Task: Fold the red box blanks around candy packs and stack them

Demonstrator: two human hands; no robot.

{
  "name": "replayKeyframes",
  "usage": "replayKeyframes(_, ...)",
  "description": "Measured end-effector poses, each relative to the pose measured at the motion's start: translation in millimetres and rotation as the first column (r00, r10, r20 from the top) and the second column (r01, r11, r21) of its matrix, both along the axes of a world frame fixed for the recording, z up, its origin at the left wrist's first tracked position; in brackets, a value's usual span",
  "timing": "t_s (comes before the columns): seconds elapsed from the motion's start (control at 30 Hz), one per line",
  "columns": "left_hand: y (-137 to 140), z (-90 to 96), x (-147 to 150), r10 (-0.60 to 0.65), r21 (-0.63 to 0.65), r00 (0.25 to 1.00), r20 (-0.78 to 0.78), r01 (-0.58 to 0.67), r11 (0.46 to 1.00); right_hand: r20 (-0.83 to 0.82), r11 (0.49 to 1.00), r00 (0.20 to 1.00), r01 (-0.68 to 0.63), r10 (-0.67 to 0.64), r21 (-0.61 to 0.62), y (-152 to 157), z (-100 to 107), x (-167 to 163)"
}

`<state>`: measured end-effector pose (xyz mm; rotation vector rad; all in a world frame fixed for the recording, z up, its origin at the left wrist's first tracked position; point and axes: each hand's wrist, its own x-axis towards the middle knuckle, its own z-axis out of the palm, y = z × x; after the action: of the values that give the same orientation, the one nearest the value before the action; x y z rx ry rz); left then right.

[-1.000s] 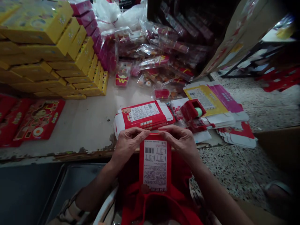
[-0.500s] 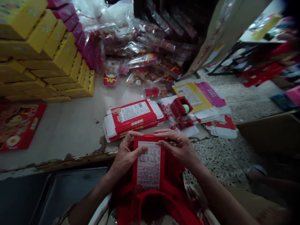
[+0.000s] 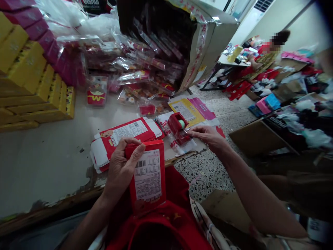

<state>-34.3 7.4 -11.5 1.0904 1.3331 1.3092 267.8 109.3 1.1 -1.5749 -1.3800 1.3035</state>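
Observation:
My left hand (image 3: 122, 170) grips a red cardboard box (image 3: 149, 173) by its upper left side, thumb across the printed face. A white label with a barcode and small print faces me. To the right, my right hand (image 3: 209, 137) reaches to the dark red tape dispenser (image 3: 174, 121), which carries a pale green roll. Its thumb and fingertips pinch together at the dispenser's front end, on what looks like the tape; the strip itself is hard to make out. A stack of flattened red cartons (image 3: 127, 130) lies behind the held box.
Yellow boxes (image 3: 31, 80) are stacked at the left. Plastic-wrapped packets (image 3: 135, 76) heap up before an open carton (image 3: 205, 45). Flat yellow and purple cartons (image 3: 187, 111) lie behind the dispenser. Another person (image 3: 267, 59) sits at a far table. The worktable's worn edge (image 3: 88, 184) runs before me.
My right hand has left the red box and moved right to the tape dispenser. The left hand alone now holds the box, slightly tilted. The view has swung right.

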Motion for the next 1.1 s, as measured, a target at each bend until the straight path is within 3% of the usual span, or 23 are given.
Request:
replayKeyframes(0.23,-1,8.5,14,-0.226,-0.076,0.97,0.094,0.233,0.97,-0.126,0.973,0.973,0.208,-0.194,0.105,-44,10,1)
replayKeyframes(0.4,4,4.3,41,-0.291,-0.099,0.955,0.059,0.295,0.95,-0.207,0.962,0.94,0.269,-0.27,-0.036,-66,-26,3)
replayKeyframes(0.53,14,-10.6,60,-0.282,-0.098,0.957,-0.073,0.274,0.957,-0.194,0.959,0.945,0.28,-0.265,0.053,-50,-56,7)
replayKeyframes(0.63,24,-19.7,69,-0.287,-0.095,0.953,-0.092,0.279,0.956,-0.135,0.95,0.954,0.286,-0.269,0.128,-48,-57,21)
replayKeyframes(0.7,30,-22.8,74,-0.318,-0.087,0.945,-0.07,0.312,0.946,-0.099,0.965,0.976,0.208,-0.193,0.163,-56,-44,29)
replayKeyframes(0.77,34,-23.9,80,-0.364,-0.092,0.931,-0.036,0.359,0.929,-0.073,0.981,0.997,-0.011,0.025,0.194,-67,-22,31)
replayKeyframes(0.8,35,-24.2,82,-0.381,-0.1,0.925,-0.019,0.377,0.921,-0.063,0.965,0.983,-0.155,0.172,0.212,-71,-10,30)
replayKeyframes(0.9,36,-24.3,88,-0.421,-0.102,0.907,0.022,0.421,0.901,-0.002,0.831,0.861,-0.491,0.509,0.26,-71,22,17)
replayKeyframes(1.0,35,-23.5,89,-0.467,-0.035,0.884,0.033,0.468,0.883,0.107,0.722,0.762,-0.641,0.638,0.261,-60,37,2)
replayKeyframes(1.1,33,-21.4,87,-0.506,0.005,0.861,0.036,0.507,0.862,0.163,0.651,0.692,-0.719,0.703,0.243,-50,38,-11)
